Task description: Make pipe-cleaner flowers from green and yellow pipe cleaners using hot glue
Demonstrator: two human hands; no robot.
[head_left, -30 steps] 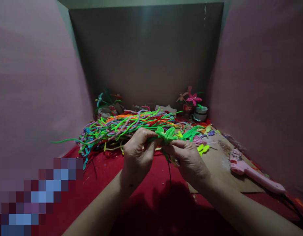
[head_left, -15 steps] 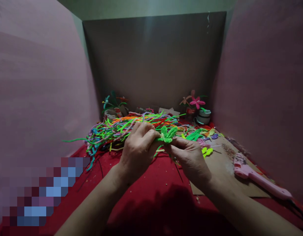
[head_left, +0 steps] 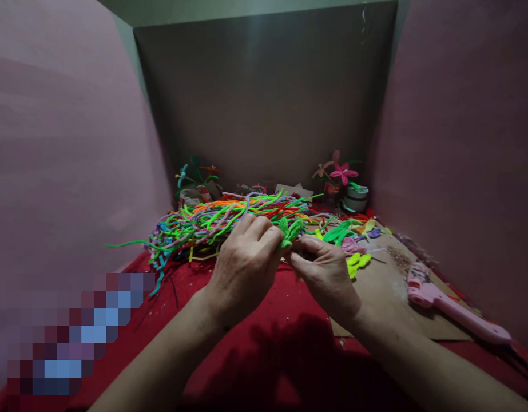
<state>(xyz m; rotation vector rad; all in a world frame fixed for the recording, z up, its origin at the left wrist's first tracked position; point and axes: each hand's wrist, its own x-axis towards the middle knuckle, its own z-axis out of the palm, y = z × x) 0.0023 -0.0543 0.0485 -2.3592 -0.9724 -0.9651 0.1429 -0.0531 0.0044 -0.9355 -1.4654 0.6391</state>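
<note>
Before me, a bright green pipe-cleaner flower is held between my two hands, petals pointing up. My left hand is closed on it from the left, its back toward me, so the fingertips and the lower part of the flower are hidden. From the right, my right hand pinches at the flower's base with thumb and forefinger; whatever lies between those fingertips is too small to make out. Behind the hands spreads a large heap of multicoloured pipe cleaners.
A cardboard sheet at right bears a pink glue gun, yellow petal pieces and green loops. Finished flowers stand behind, a pink one beside a pale pot. Red cloth covers the surface; pink walls flank it.
My left hand has turned more over the flower, hiding its left side. The flower has tipped, with its petals more upright. My right hand has shifted slightly left, still pinching near the base.
</note>
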